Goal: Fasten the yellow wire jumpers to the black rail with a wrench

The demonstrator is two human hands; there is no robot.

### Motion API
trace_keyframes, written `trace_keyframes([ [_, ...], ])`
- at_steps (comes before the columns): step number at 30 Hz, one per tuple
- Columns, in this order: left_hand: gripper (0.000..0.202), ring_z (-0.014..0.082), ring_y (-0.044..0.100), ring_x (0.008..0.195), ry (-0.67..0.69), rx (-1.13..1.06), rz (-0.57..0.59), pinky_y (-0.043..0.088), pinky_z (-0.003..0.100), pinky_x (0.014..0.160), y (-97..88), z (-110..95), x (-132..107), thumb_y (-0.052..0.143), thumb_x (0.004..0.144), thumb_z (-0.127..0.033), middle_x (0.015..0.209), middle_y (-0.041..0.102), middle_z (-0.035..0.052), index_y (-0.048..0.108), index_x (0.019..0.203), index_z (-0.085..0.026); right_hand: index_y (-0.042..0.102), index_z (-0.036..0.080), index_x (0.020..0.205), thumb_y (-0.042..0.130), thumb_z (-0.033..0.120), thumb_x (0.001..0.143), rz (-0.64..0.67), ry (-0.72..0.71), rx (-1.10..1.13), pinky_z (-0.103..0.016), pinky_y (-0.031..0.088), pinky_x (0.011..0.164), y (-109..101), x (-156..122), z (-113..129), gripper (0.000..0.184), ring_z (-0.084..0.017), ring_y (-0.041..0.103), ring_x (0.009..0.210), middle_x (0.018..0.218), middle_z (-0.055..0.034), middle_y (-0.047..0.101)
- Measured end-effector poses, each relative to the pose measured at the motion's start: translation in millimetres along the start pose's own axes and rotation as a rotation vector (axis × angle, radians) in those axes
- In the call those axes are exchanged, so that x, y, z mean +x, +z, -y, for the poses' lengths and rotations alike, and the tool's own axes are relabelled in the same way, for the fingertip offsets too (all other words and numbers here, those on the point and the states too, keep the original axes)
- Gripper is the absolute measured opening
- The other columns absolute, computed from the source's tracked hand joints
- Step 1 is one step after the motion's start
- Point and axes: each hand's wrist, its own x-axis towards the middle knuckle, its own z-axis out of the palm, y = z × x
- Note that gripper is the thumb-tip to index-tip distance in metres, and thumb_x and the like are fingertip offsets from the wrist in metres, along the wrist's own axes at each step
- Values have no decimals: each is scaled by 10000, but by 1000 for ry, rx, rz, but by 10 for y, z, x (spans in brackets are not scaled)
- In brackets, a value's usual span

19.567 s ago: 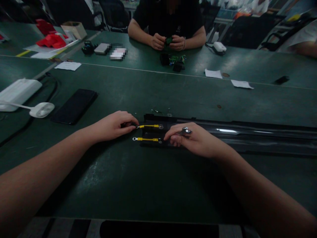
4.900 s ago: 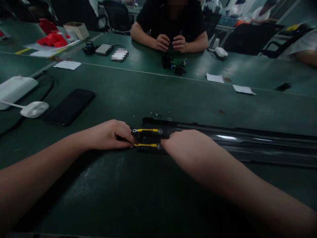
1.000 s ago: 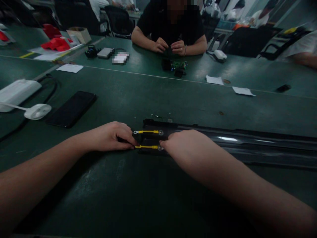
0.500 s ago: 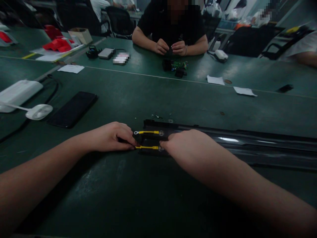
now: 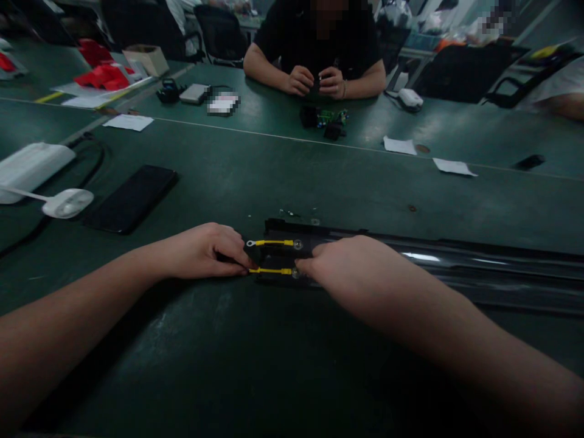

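A long black fixture [image 5: 420,274] with glossy tube-like ridges lies across the table, running off to the right. From its left end come two short yellow wire leads. The upper yellow lead [image 5: 274,243] ends in a bare ring terminal [image 5: 250,244]. My left hand [image 5: 219,252] is closed in a pinch on the left tip of the lower yellow lead [image 5: 274,271], hiding that tip. Curled over the fixture's left end, my right hand [image 5: 347,264] has its fingertips at the lower clear round fitting [image 5: 295,273]; most of its fingers are hidden. A second round fitting [image 5: 298,244] sits above.
A black phone [image 5: 132,199] lies left, beside a white adapter [image 5: 34,171] and a white plug-like piece [image 5: 68,202] with cables. Across the table a person's hands [image 5: 314,82] work above small circuit boards [image 5: 326,117]. Paper slips [image 5: 400,145] lie near the seam.
My hands, the leads and the fixture stay almost in place. The view shifts slightly, and the person opposite moves their hands a little apart.
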Motion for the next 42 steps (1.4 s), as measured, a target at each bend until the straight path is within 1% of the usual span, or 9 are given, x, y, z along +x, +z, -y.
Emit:
trace_keyframes([
  [5, 226, 147, 704, 902, -5, -5, -2, 505, 260, 838, 2, 13, -7, 680, 950, -162, 986, 783, 8, 773, 1126, -268, 786, 225, 1099, 584, 120, 951, -41, 0, 24, -407, 614, 677, 38, -12, 37, 271, -264, 769, 763, 930, -74, 797],
  [9, 222, 159, 709, 896, -8, -14, -14, 511, 272, 845, 8, 16, -4, 688, 937, -153, 967, 784, 19, 783, 1107, -260, 788, 195, 1081, 562, 69, 937, 15, 89, 65, -425, 621, 697, 24, -58, 187, 296, -276, 769, 782, 923, -91, 791],
  [13, 225, 158, 709, 879, -10, -13, -14, 520, 267, 818, 2, 0, 7, 684, 934, -144, 951, 785, 24, 787, 1101, -254, 780, 178, 1119, 582, 48, 918, 30, 164, 85, -415, 620, 724, 7, -106, 305, 311, -280, 769, 840, 1000, -118, 788],
  [16, 225, 162, 712, 878, -2, -12, -11, 528, 270, 805, -5, -11, 13, 676, 940, -151, 952, 786, 29, 786, 1109, -249, 785, 181, 1109, 600, 67, 919, 11, 164, 94, -409, 609, 719, -10, -117, 285, 289, -284, 764, 847, 1017, -125, 784],
  [23, 240, 165, 715, 879, -13, -20, -19, 530, 274, 809, -4, -7, 9, 691, 924, -140, 958, 788, 29, 789, 1106, -261, 781, 206, 1077, 534, 88, 959, 11, 120, 80, -405, 590, 656, -49, -73, 161, 298, -280, 759, 781, 937, -94, 785],
  [30, 223, 157, 707, 888, -3, -14, -11, 514, 253, 806, 8, 23, -3, 683, 940, -157, 972, 788, 28, 783, 1111, -259, 785, 172, 1075, 551, 40, 921, 4, 155, 74, -410, 607, 704, 9, -98, 270, 310, -281, 763, 809, 966, -118, 785],
  [35, 212, 167, 703, 905, 5, -9, 3, 509, 265, 829, 8, 40, -5, 669, 956, -172, 984, 787, 42, 778, 1123, -246, 782, 153, 1083, 591, 68, 916, 7, 247, 94, -383, 592, 648, 8, -88, 348, 267, -284, 764, 790, 961, -138, 781],
  [38, 216, 164, 704, 898, -1, -12, 1, 506, 259, 828, 4, 31, -3, 671, 953, -168, 974, 786, 39, 780, 1123, -246, 785, 161, 1022, 599, 70, 914, -9, 203, 68, -365, 577, 624, -11, -76, 309, 234, -269, 759, 735, 890, -117, 778],
  [42, 224, 163, 705, 897, -13, -18, -4, 514, 259, 824, 2, 18, -4, 679, 944, -163, 974, 783, 36, 781, 1122, -252, 781, 172, 975, 585, 83, 923, -52, 73, 16, -384, 578, 622, -8, -49, 188, 221, -277, 758, 723, 857, -99, 779],
])
